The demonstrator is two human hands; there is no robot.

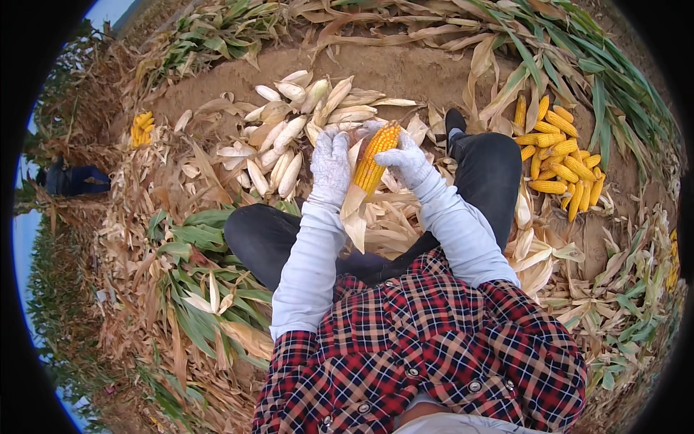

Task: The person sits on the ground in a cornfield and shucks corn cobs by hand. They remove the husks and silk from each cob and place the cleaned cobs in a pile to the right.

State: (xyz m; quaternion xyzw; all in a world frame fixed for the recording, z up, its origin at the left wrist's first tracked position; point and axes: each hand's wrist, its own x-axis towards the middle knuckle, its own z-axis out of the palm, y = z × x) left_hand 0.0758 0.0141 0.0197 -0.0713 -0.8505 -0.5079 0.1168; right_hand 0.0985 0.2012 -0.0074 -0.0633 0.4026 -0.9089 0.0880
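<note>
Between my hands is an ear of corn (373, 160), its yellow kernels bared and its tip tilted up and to the right. Pale husk (353, 213) still hangs from its lower end. My right hand (406, 162), in a whitish glove, grips the ear from the right side. On the other side my gloved left hand (330, 165) is closed, fingers curled at peeled husk beside the ear; its fingertips are partly hidden. Just beyond my left hand lies a heap of ears in pale husks (282, 137).
A pile of bare yellow ears (564, 159) lies at the right, beyond my bent leg (488, 177). Loose husks (390, 224) cover the ground between my legs. Green stalks (206, 249) lie at the left. Farther left are a small yellow pile (142, 130) and a dark-clothed person (76, 179).
</note>
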